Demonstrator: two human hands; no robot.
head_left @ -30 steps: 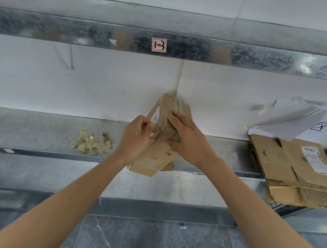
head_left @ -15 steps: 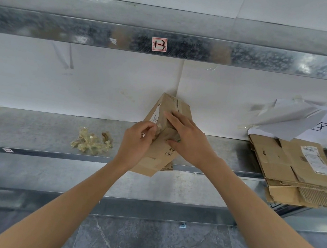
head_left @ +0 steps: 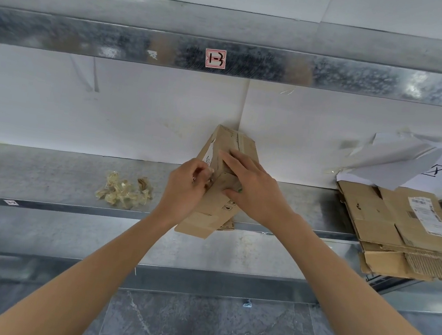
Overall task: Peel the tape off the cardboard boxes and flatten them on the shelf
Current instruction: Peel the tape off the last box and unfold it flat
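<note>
A small brown cardboard box (head_left: 209,216) stands tilted on the metal shelf (head_left: 45,172), its top leaning against the white back wall and its lower end past the shelf's front edge. My right hand (head_left: 250,191) lies flat over the box's upper right face and holds it. My left hand (head_left: 187,191) is at the box's left edge, fingers curled and pinched on a strip of clear tape there. The tape itself is barely visible between the fingertips.
A heap of crumpled peeled tape (head_left: 124,189) lies on the shelf to the left. Flattened cardboard boxes (head_left: 402,230) are stacked at the right, with torn white paper (head_left: 400,163) behind them. An upper shelf beam (head_left: 283,66) runs overhead.
My left hand's fingers have shifted slightly along the box's left edge, pinching at the tape. The box and my right hand have barely moved.
</note>
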